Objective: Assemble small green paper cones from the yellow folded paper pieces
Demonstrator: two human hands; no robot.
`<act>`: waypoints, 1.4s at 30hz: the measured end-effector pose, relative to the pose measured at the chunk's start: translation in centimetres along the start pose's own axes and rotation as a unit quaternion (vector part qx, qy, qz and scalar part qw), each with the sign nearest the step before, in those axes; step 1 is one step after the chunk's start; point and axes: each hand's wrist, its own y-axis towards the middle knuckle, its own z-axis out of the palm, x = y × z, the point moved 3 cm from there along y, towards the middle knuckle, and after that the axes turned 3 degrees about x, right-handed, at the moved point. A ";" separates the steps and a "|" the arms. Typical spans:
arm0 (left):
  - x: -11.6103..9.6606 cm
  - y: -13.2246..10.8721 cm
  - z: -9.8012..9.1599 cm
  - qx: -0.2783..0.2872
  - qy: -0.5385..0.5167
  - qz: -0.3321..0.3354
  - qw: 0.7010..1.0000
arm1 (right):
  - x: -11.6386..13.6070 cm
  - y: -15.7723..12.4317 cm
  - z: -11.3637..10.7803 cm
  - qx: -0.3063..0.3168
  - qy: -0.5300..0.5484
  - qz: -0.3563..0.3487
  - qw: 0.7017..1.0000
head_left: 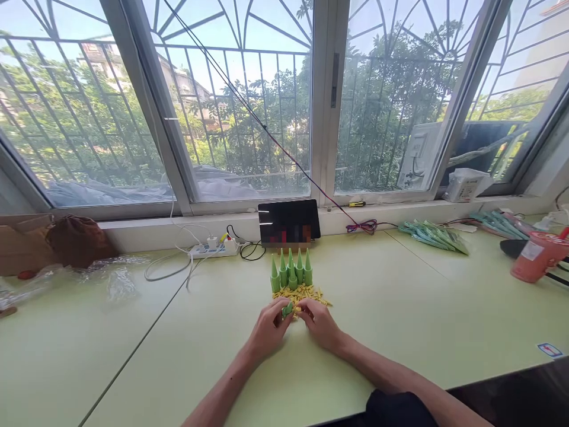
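Between the fingers of my left hand (268,327) is a small green plastic piece (287,309). My right hand (320,323) pinches a small yellow piece (297,309) close beside it; whether the two pieces touch I cannot tell. Just beyond my fingers lies a loose pile of small yellow pieces (306,292) spread on the table. Behind the pile stand several green cone-topped pieces (283,276) in a cluster, upright, with a shorter green piece without a tall point (292,281) at their front.
A dark tablet (290,224) leans at the back by the window sill. To its left are a power strip (216,249) and cables. Clear plastic wrap and a brown bag (80,242) lie far left. Green plastic packets (433,236) and a red cup (539,258) are on the right.
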 end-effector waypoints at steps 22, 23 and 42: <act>0.3 -0.1 0.1 0.013 -0.021 -0.009 1.000 | 0.4 0.1 -0.2 0.021 0.001 0.003 1.000; 0.3 0.0 0.2 0.014 -0.023 -0.009 1.000 | 0.4 0.1 -0.2 0.023 0.001 0.001 1.000; 0.4 -0.1 0.3 0.014 -0.011 -0.018 1.000 | 0.5 0.1 0.0 0.031 -0.013 -0.014 0.999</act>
